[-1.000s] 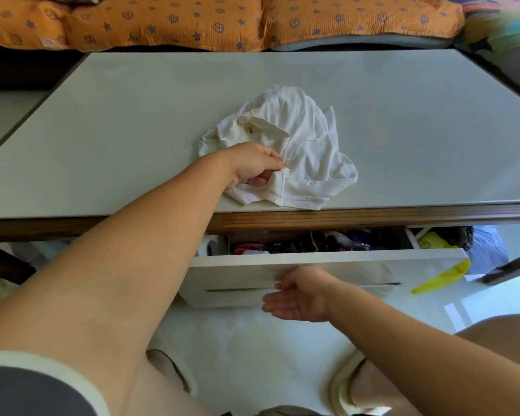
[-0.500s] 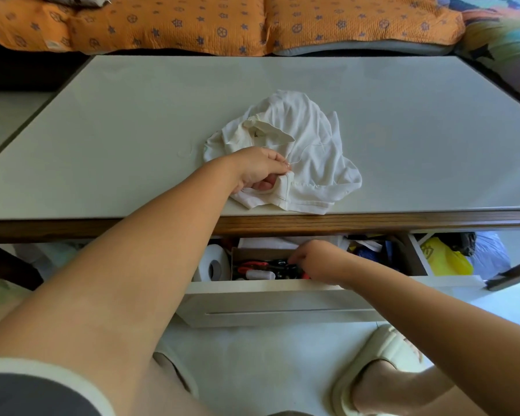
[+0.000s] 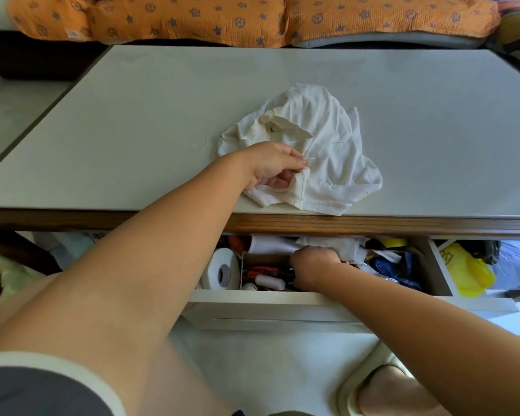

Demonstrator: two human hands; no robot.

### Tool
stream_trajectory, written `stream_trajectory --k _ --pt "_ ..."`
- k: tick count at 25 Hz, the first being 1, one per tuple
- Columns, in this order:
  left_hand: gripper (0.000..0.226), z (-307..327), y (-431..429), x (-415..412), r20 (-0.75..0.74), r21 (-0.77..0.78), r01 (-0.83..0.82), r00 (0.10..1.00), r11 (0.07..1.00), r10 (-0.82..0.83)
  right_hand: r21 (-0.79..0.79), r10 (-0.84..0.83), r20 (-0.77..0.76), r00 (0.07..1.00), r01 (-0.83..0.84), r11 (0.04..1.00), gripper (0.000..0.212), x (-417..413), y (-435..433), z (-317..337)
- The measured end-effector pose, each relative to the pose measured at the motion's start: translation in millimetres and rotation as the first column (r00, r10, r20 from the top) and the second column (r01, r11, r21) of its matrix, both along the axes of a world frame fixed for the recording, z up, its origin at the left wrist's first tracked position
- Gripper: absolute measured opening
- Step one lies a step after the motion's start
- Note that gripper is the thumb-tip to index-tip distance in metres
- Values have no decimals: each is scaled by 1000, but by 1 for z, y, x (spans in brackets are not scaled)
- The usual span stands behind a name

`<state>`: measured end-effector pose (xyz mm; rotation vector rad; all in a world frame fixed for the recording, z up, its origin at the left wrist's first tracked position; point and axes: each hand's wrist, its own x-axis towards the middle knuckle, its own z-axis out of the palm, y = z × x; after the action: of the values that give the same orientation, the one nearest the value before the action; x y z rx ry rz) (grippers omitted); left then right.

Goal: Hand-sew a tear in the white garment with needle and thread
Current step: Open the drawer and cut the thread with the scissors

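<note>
Head view, entries left to right.

Step in hand (judged): sewing is paused or not begun, and something is being fetched from storage.

- Left hand (image 3: 272,165): rests on the near-left part of the white garment (image 3: 327,136), fingers curled, thumb and forefinger pinching a fold by the stitched hem.
- A fine pale thread (image 3: 318,151) runs right from that pinch across the cloth. I cannot make out a needle.
- Garment lies crumpled on the table (image 3: 132,121), at centre near the front edge.
- Right hand (image 3: 312,264): knuckles up, fingers dipped into the open drawer (image 3: 267,304) below the table edge. Fingertips are hidden, so I cannot tell whether it holds anything.

Next move (judged): close on the wanted tool among the clutter and lift it out without snagging. The left pinch must keep fold and thread from slipping.

Materials and shapes:
- Table: smooth, matt, pale grey top with a dark wood-grain front edge.
- Garment: thin, soft knit, off-white, heavily creased, with a double-stitched hem.
- Drawer: white, flat-fronted and crowded.
  - At its left end, a paper roll (image 3: 221,273), soft and cylindrical, lying with its core facing the camera.
  - Just right of that, a red-handled tool (image 3: 261,270) and a small white cylinder (image 3: 269,282), possibly a spool.
- Far right: a crinkled yellow bag (image 3: 466,274), glossy plastic.
</note>
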<state>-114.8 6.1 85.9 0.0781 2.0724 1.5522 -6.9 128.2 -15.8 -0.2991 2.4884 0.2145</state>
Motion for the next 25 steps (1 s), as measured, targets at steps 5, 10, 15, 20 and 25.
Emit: stream_trajectory --k 5,10,15,20,25 --pt "15 -1 1 1 -6 -17 -10 1000 1000 10 33 63 6 998 -63 997 22 0 -4 -5" --pt "12 0 2 -1 1 -17 -28 1000 999 28 -31 24 58 998 -22 999 14 1 -3 1" --pt "17 1 -2 -1 36 -18 -11 999 1000 12 -118 9 0 1000 -9 993 29 5 6 42" --pt "10 3 0 -2 77 -11 2 997 1000 -1 -165 -2 -2 1000 1 986 29 25 41 85" --pt "11 8 -4 -2 187 106 -37 982 994 17 -476 -172 -33 984 136 869 18 23 86 131"
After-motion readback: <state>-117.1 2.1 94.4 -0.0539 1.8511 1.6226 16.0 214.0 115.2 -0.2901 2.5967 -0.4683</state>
